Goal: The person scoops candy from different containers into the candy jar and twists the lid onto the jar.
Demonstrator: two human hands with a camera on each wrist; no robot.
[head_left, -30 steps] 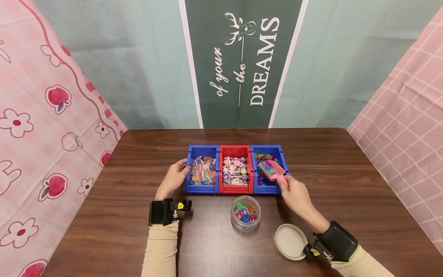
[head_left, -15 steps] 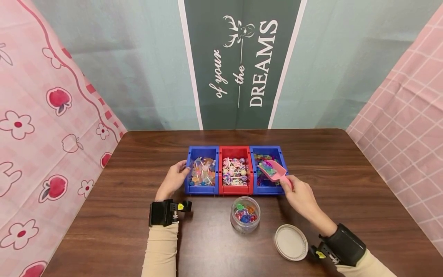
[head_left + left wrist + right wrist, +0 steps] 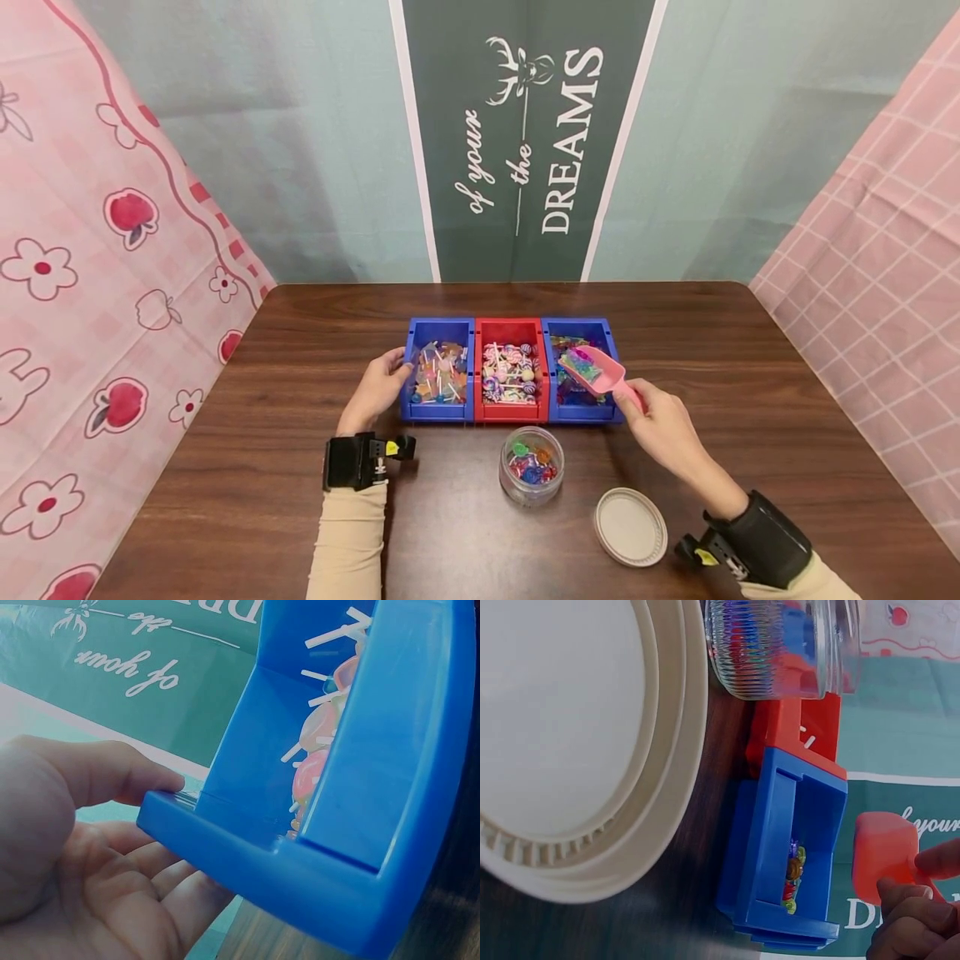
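My right hand [image 3: 666,427] grips the handle of a pink scoop [image 3: 611,372], also seen in the right wrist view. Colourful see-through pieces fill the scoop's bowl, which is over the right blue bin [image 3: 585,413] of similar pieces. At the far left of the row, my left hand [image 3: 375,392] holds the side wall of another blue bin [image 3: 300,877], thumb on its edge and fingers outside. Star-like and round lollipops lie in that bin. Between the two stands a red bin [image 3: 512,412] with striped lollipops.
An uncapped clear jar [image 3: 531,493] with several colourful candies stands before the red bin. Its round lid [image 3: 632,527] lies on the wooden table [image 3: 225,467] to the right, near my right wrist. A printed curtain [image 3: 337,167] hangs behind the table.
My right hand has shifted slightly right and towards me, and the scoop's handle has turned with it. The loaded scoop is still over the right blue bin. My left hand has stayed put.
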